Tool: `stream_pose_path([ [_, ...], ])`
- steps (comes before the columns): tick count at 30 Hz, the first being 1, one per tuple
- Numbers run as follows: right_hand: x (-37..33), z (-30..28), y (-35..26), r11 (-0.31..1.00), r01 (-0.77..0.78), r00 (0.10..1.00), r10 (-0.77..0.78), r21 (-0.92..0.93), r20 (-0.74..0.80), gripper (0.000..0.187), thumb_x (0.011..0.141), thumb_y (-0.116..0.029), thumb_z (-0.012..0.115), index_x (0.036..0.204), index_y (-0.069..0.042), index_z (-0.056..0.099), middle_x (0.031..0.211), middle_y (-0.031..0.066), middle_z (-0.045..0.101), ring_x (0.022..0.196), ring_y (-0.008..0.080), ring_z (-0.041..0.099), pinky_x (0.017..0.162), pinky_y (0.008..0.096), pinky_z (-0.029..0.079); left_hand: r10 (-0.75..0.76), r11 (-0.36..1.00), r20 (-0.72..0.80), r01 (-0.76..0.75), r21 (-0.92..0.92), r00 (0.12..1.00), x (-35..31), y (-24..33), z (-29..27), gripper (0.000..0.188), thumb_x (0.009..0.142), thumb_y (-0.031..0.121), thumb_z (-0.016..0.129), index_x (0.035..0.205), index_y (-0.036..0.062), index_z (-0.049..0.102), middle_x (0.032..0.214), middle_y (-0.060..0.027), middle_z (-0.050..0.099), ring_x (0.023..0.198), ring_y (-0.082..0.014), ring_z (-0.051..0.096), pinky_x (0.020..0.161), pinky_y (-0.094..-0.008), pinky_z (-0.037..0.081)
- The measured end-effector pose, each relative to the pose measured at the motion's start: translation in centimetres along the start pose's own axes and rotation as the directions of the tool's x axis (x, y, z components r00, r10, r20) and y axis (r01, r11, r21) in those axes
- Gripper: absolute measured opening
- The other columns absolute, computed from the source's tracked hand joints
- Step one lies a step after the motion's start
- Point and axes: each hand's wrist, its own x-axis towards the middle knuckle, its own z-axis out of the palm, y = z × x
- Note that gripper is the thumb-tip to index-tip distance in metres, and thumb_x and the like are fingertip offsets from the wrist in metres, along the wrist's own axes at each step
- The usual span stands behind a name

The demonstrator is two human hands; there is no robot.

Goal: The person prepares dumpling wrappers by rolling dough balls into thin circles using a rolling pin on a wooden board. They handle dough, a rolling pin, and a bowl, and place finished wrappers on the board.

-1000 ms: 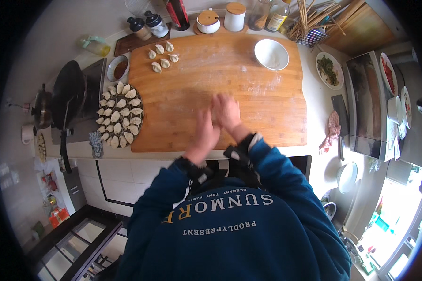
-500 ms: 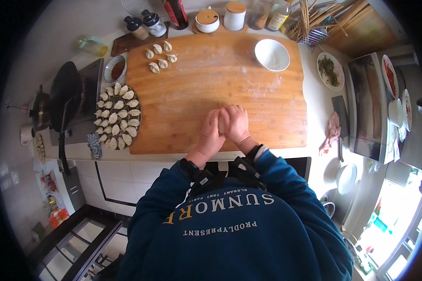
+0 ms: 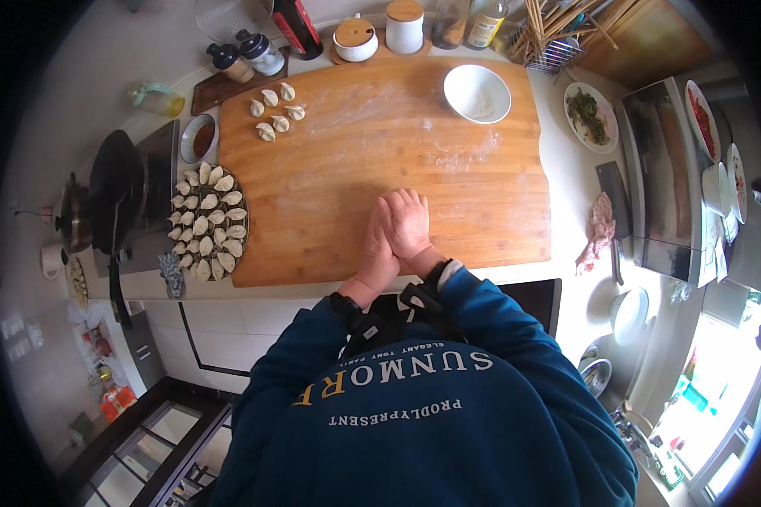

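My left hand (image 3: 378, 251) and my right hand (image 3: 409, 225) are pressed palm to palm above the near edge of a large wooden board (image 3: 338, 182). The right hand's fingers curl over the left hand. Whatever lies between the palms, if anything, is hidden. On the far left of the board sit several loose dumplings (image 3: 281, 124), apart from each other. Left of my hands, a round tray (image 3: 247, 203) by the board's edge is covered with rows of pleated dumplings (image 3: 217, 216). White flour smears the board's middle and right.
A white bowl (image 3: 478, 95) stands on the board's far right. Jars (image 3: 404, 27) and bottles (image 3: 487, 24) line the back. At right are a plate of chopped greens (image 3: 590, 118), a cleaver (image 3: 613, 198) and raw meat (image 3: 600, 224). A wok (image 3: 114, 190) stands left, beside a sauce bowl (image 3: 198, 138).
My right hand's fingers have flattened and drawn closer against my left hand. The view has shifted slightly. Nothing on the board or tray has visibly moved.
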Motion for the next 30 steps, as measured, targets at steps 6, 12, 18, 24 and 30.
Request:
stream_pose_path([
  [6,1.8,-0.1,1.4,0.916,-0.289,0.953,0.303,0.278,-0.008,0.040,0.098,-0.035,0.040,0.090,-0.001,0.060,0.086,0.0173,0.062,0.085,0.0321,0.058,0.076,0.0404,0.045,-0.288,0.950,0.288,0.311,-0.034,0.913,8.2,-1.1,-0.1,0.028,0.082,0.001,0.053,0.110,-0.0011,0.052,0.116,-0.0239,0.053,0.108,-0.0361,0.051,0.087,-0.0425,0.044],
  [12,-0.6,-2.3,2.1,0.977,-0.057,0.997,0.066,0.207,-0.039,0.029,0.095,-0.026,0.048,0.091,-0.001,0.062,0.084,0.0160,0.063,0.081,0.0290,0.059,0.075,0.0375,0.045,0.016,0.998,0.175,-0.004,-0.069,0.984,2.2,0.8,-0.8,0.061,0.079,-0.003,0.059,0.135,-0.0016,0.037,0.132,-0.0227,0.045,0.126,-0.0386,0.041,0.107,-0.0411,0.033],
  [18,1.7,-0.3,3.1,0.990,-0.132,0.991,0.130,-0.048,-0.039,0.020,0.092,-0.025,0.051,0.088,-0.009,0.062,0.092,0.0137,0.062,0.093,0.0329,0.054,0.082,0.0446,0.040,-0.200,0.979,0.034,0.199,0.041,0.979,4.7,-1.7,0.7,0.063,0.080,-0.002,0.060,0.137,0.0002,0.033,0.124,-0.0220,0.052,0.116,-0.0385,0.050,0.099,-0.0398,0.041],
  [24,0.4,-0.6,1.8,0.739,-0.440,0.890,0.437,0.511,0.134,0.030,0.095,-0.029,0.048,0.089,-0.002,0.060,0.084,0.0191,0.061,0.083,0.0403,0.055,0.072,0.0477,0.045,-0.233,0.967,0.139,0.244,-0.069,0.963,2.1,2.2,-0.9,0.065,0.081,0.003,0.064,0.138,0.0014,0.033,0.128,-0.0208,0.051,0.116,-0.0318,0.053,0.097,-0.0387,0.043],
  [30,-0.6,0.6,0.7,0.952,-0.301,0.949,0.304,0.052,-0.081,0.022,0.093,-0.027,0.048,0.088,-0.008,0.059,0.095,0.0126,0.060,0.095,0.0337,0.053,0.082,0.0517,0.038,-0.098,0.995,-0.031,0.097,-0.039,0.995,2.7,0.4,0.8,0.040,0.085,0.003,0.054,0.124,-0.0005,0.047,0.116,-0.0209,0.055,0.111,-0.0323,0.052,0.093,-0.0399,0.042],
])
